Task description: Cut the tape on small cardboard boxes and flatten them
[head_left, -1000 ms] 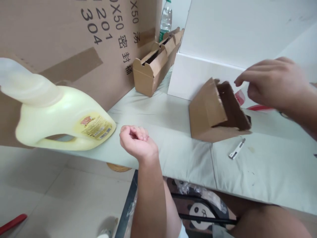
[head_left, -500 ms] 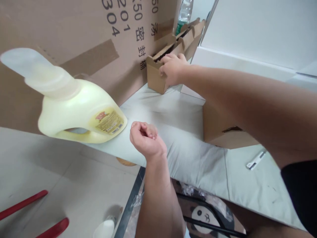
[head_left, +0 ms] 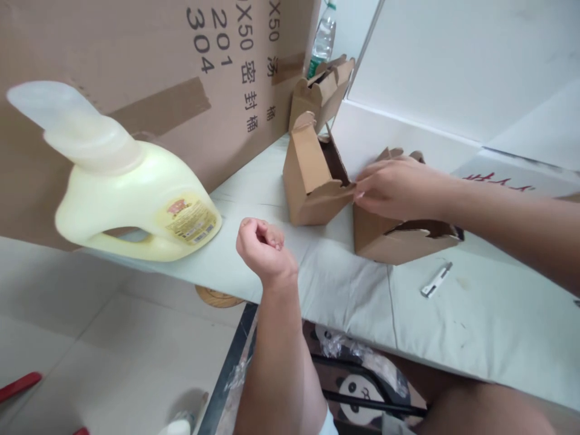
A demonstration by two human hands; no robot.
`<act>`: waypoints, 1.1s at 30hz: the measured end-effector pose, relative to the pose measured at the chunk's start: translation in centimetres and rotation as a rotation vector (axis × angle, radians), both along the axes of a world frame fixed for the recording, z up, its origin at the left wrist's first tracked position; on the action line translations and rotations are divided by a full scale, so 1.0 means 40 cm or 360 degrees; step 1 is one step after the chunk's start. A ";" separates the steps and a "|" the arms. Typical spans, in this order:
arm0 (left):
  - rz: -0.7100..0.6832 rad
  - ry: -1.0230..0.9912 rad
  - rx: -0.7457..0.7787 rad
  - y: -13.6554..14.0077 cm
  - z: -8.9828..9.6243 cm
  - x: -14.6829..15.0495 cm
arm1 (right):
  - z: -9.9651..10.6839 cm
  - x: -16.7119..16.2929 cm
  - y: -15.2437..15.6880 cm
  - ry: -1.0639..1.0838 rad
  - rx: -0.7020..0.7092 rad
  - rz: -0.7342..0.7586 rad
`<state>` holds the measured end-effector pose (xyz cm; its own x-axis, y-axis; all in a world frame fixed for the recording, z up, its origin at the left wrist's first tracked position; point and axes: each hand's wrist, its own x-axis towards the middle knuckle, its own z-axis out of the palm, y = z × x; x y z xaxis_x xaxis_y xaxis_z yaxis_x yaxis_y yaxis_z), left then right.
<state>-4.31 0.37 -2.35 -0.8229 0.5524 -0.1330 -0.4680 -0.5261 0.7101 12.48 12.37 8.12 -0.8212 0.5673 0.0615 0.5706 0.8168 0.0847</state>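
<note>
My right hand (head_left: 394,187) pinches the near right corner of a small open-topped cardboard box (head_left: 308,163), which stands slightly turned on the cloth-covered surface. Under my right wrist is a second cardboard box (head_left: 399,241) with an opening cut in its side. Behind the pinched box, a further cardboard box (head_left: 312,103) leans against the large printed carton (head_left: 149,48). My left hand (head_left: 265,248) is curled into a loose fist above the cloth, with nothing visible in it. To its left, a pale yellow jug (head_left: 122,199) with a translucent cap lies near the edge.
A plastic bottle (head_left: 322,39) with a green label stands at the back. A small white and black strip (head_left: 436,279) lies on the cloth (head_left: 498,314) at the right. Below the edge are a panda-print item (head_left: 357,393) and a red bar (head_left: 20,386).
My right hand has come toward me and right, drawing one cardboard box away from the others at the back. My left hand stays curled in nearly the same place. The view has shifted slightly.
</note>
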 end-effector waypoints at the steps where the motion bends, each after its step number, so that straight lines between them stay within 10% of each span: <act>1: -0.0006 0.0002 -0.0005 0.001 0.001 0.008 | 0.013 0.027 -0.026 0.0008 -0.0078 0.0025; 6: -0.0053 0.0019 -0.0037 0.008 0.012 0.053 | 0.038 0.168 -0.152 0.0330 0.0222 -0.0177; 14: -0.0191 0.0167 -0.0063 0.029 0.015 0.134 | -0.134 0.318 -0.198 0.0401 0.0179 -0.0464; 25: -0.0117 0.0574 -0.0082 0.079 -0.012 0.261 | -0.088 0.461 -0.358 0.0640 0.0116 -0.0385; 33: -0.0870 0.1138 0.0072 0.096 -0.038 0.310 | -0.094 0.546 -0.401 0.0737 -0.0256 -0.0293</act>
